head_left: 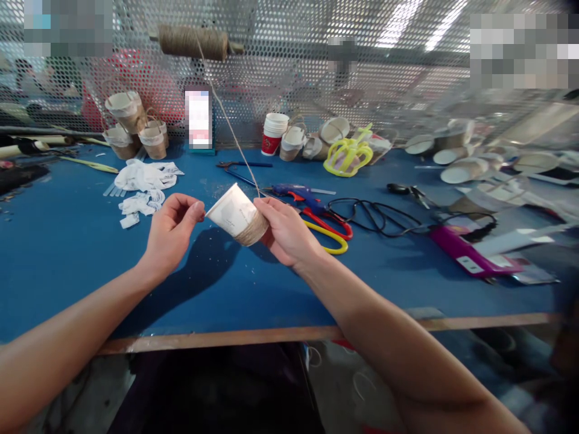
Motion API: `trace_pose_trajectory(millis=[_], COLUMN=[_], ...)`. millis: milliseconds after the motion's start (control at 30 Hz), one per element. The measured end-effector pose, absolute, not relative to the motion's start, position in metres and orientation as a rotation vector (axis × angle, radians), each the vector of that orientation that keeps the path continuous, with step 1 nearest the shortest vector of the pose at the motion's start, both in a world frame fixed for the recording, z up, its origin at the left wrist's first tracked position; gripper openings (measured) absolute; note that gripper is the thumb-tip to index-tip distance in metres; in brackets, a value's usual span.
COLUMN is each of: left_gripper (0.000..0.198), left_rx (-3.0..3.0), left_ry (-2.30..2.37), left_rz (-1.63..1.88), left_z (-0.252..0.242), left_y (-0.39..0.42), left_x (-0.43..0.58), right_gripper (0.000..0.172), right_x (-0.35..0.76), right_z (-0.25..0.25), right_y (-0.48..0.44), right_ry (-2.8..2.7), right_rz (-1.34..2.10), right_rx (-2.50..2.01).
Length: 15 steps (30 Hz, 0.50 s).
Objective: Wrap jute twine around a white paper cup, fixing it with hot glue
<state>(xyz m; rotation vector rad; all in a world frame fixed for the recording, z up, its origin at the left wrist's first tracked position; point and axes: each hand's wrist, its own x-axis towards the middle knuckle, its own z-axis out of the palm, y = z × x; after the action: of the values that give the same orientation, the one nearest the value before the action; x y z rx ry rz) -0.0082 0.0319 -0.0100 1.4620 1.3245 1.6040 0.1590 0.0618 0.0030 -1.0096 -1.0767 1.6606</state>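
A white paper cup is tilted over the blue table, its mouth towards the upper left. Jute twine is wound around the lower part of the cup. My right hand grips the cup by its base, with the thumb where the taut twine strand comes down. That strand runs up to a twine spool on a rod. My left hand is closed in a pinch right at the cup's rim; whether its fingertips touch the rim or hold something small, I cannot tell.
Scissors with red and yellow handles, a blue glue gun and pliers lie behind my right hand. White scraps lie left. Stacked cups, a yellow basket-like piece and a purple tool stand around.
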Motion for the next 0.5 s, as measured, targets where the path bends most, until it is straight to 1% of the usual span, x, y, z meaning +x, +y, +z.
trace_pose_trajectory(millis=[133,233,367,500], left_gripper=[0.011,0.016,0.023,0.026], left_rx=[1.421,1.421,1.422,1.332], left_ry=[1.183,1.128,1.097,1.062], left_rz=[1.675,1.555,1.365,1.237], left_z=[-0.0099,-0.01,-0.011,-0.0113], left_y=[0.0318,0.0292,0.026,0.0257], left_x=[-0.0076,-0.0076,-0.0086,-0.0082], right_gripper=[0.016,0.016,0.013,0.012], right_x=[0.1593,0.1606,0.1616,0.1615], right_z=[-0.0001,-0.0028,-0.0022,-0.0002], right_y=[0.0588,0.0568,0.0544,0.052], right_ry=[-1.427,-1.694,-1.834,-1.898], right_rz=[1.249,1.005,0.849,0.8], right_rx=[-1.069,-1.065,-1.074,-1.075])
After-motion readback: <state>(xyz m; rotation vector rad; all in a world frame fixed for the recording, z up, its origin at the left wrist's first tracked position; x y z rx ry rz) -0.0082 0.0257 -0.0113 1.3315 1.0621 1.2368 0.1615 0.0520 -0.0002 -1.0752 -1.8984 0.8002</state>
